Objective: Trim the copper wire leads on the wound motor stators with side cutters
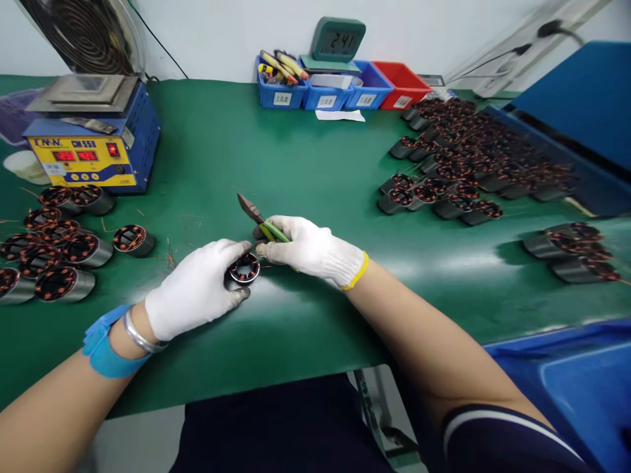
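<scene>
My left hand, in a white glove with dark fingertips, is closed around the left side of a motor stator. The stator is a short metal ring with copper windings inside, upright on the green table. In my right hand, also gloved, are green-handled cutting pliers. Their dark jaws point up and to the left, away from the stator. The fingers of this hand are beside the stator's upper right edge, where a thin copper wire sticks out. Whether they touch that wire I cannot tell.
Several stators stand at left, below a blue and yellow soldering unit. Many more stators crowd the right side. Blue bins, a red bin and a clock line the back. Wire scraps lie left of my hands.
</scene>
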The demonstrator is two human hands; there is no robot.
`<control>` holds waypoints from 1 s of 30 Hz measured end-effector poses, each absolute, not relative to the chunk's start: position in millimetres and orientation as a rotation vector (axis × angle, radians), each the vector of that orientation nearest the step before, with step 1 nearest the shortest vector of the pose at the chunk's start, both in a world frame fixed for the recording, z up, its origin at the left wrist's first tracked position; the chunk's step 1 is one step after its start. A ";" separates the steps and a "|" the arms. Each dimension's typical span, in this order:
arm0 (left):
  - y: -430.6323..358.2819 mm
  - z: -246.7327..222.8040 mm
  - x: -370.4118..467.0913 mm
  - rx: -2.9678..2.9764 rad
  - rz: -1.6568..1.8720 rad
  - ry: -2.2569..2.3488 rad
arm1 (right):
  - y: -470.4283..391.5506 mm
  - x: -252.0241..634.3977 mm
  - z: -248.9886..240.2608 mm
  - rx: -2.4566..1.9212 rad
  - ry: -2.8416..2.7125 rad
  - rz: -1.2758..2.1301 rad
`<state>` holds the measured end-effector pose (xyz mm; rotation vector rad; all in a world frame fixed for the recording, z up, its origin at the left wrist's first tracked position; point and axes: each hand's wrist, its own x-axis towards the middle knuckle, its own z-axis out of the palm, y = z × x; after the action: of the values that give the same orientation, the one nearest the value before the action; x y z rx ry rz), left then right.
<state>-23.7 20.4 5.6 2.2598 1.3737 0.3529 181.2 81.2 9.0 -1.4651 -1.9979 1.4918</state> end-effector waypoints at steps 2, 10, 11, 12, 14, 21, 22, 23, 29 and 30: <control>21.7 4.3 -25.7 2.221 0.364 1.405 | 79.4 180.4 12.7 -1.468 -2.050 1.478; 27.0 7.8 -34.9 2.168 0.356 1.468 | 73.6 189.3 26.8 -1.581 -2.212 1.433; 26.5 6.7 -32.0 2.173 0.375 1.501 | 73.4 189.4 26.3 -1.621 -2.179 1.396; 25.7 5.0 -28.7 2.183 0.417 1.525 | 73.2 188.8 25.3 -1.641 -2.138 1.388; 23.6 1.1 -22.7 2.251 0.537 1.507 | 71.7 185.5 22.6 -1.622 -2.057 1.453; 16.6 3.8 -18.4 2.310 0.745 1.447 | 61.0 172.5 17.9 -1.437 -1.975 1.390; 15.8 6.5 -19.1 2.239 0.691 1.518 | 59.9 172.3 17.5 -1.432 -1.964 1.357; 15.4 9.2 -20.2 2.163 0.634 1.575 | 59.1 172.4 17.2 -1.430 -1.957 1.321; 23.0 26.6 -39.5 1.466 0.749 1.292 | 55.0 169.4 18.4 -1.374 -1.847 1.426; 25.4 29.3 -43.0 1.327 0.908 1.226 | 54.6 168.2 18.7 -1.374 -1.818 1.458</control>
<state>-43.0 25.4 29.3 1.3268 1.2260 0.9078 168.2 54.6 18.7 -1.3739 -1.8182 1.4582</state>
